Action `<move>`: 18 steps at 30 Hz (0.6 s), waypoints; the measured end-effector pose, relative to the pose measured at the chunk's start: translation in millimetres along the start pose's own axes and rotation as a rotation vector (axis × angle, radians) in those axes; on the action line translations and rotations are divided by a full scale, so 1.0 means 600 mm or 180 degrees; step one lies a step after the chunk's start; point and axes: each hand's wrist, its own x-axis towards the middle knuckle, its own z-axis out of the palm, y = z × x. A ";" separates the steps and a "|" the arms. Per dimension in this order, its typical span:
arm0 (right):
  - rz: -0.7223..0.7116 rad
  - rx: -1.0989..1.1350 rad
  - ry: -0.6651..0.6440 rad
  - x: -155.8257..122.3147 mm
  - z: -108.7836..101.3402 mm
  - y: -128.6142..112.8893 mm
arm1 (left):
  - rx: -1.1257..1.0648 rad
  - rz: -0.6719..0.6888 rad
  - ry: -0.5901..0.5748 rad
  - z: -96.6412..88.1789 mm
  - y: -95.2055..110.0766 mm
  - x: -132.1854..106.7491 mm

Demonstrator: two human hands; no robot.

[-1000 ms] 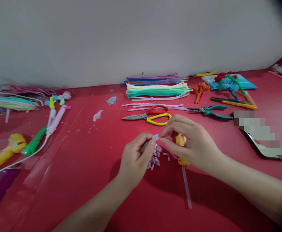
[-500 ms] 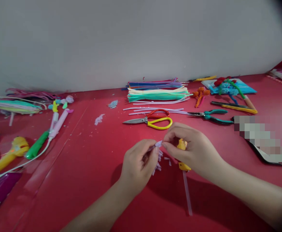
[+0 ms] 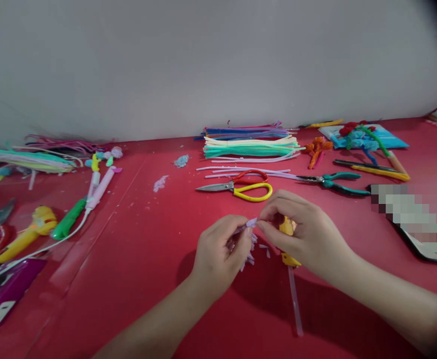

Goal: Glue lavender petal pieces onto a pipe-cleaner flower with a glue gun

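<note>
My left hand is closed around a small bundle of short lilac pipe-cleaner pieces just above the red table. My right hand pinches the top end of one lilac piece where it sticks out of the bundle. The two hands meet at that point. Behind my right hand lies a yellow tool with a pale stick running toward me from it. A few loose lilac bits lie on the table below the bundle.
Scissors with red and yellow handles and teal pliers lie beyond my hands. Stacked pipe cleaners sit by the wall. A yellow glue gun, a green and lilac pen, more pipe cleaners and a purple box are at the left.
Both hands stay together on the lilac bundle with only small finger movements. The view has drifted left and slightly up, so everything on the table sits a little further right.
</note>
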 end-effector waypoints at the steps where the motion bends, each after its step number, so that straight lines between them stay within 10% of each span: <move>1: -0.0029 0.0011 0.0027 0.000 -0.001 0.001 | -0.0024 -0.0013 -0.0006 0.000 -0.001 0.000; 18: 0.0527 0.0534 -0.0451 0.009 -0.025 0.000 | 0.1247 0.1531 0.0428 -0.011 -0.010 0.000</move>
